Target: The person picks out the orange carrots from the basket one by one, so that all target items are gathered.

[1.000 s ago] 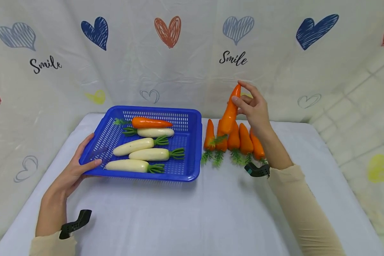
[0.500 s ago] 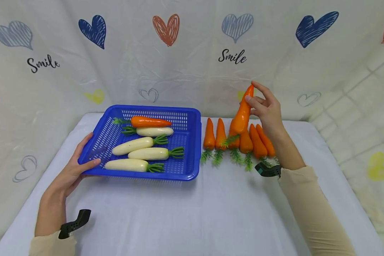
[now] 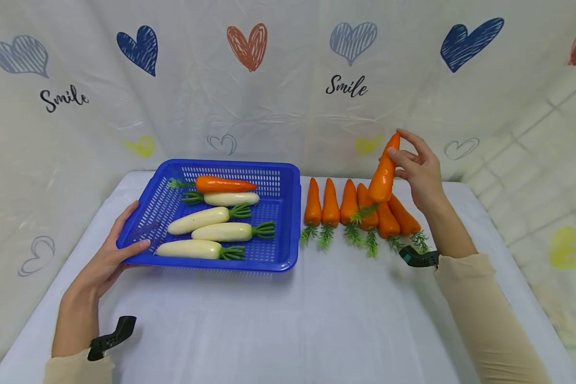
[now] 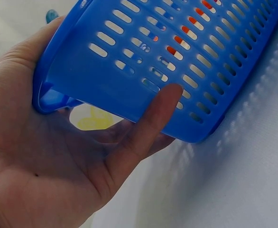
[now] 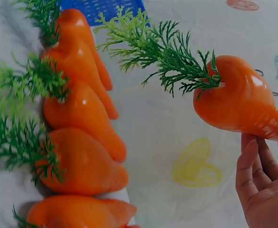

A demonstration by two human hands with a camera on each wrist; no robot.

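Observation:
My right hand (image 3: 420,173) pinches a carrot (image 3: 384,169) near its narrow tip and holds it up over the row of carrots. In the right wrist view the raised carrot (image 5: 241,95) hangs with its leafy top toward the row. Several other carrots (image 3: 330,201) lie side by side on the white table, tips to the back. With my left hand (image 3: 108,253) I grip the left end of a blue plastic basket (image 3: 211,265), thumb over the rim; the left wrist view shows fingers against its slotted wall (image 4: 115,80).
Inside the basket lie several white radishes (image 3: 199,220) with green stems and one carrot (image 3: 224,184) at the back. A pale curtain (image 3: 288,106) printed with hearts hangs behind the table (image 3: 288,330).
My right hand has moved to the right with the carrot, uncovering more of the row beneath. The left hand and the basket have stayed in place.

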